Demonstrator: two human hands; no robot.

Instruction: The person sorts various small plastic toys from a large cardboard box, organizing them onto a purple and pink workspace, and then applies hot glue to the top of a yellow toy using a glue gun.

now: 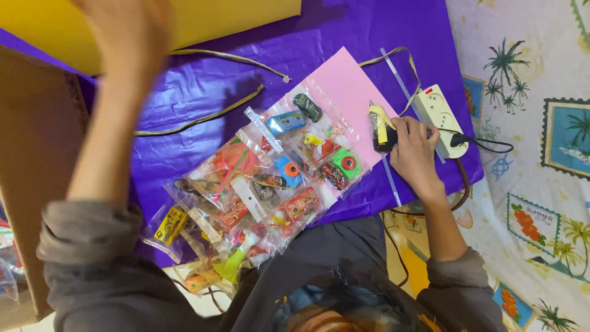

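The right hand [413,150] is closed around a yellow and black glue gun [381,128], fingers wrapped about its body, its tip pointing away over the edge of a pink card [347,86]. The left hand [126,27] is raised high near the top of the view, blurred, so whether its fingers are spread or curled cannot be told; it hangs in front of a yellow board [246,15] and holds nothing that shows. The glue gun sits at the right edge of the pink card, just beside a white power strip [437,114] with a black plug [458,140] in it. Clear packets of small toys [270,178] overlap in rows across the pink card and spill toward the person's body, with little cars, a green round toy and red wrappers inside. Everything rests on a purple sheet [203,80], where thin olive ribbons [203,117] lie loose. A clear glue stick [402,86] lies slanted near the power strip. A brown cardboard piece [31,154] stands at the left, and a patterned cloth with palm trees [528,92] covers the floor at the right.
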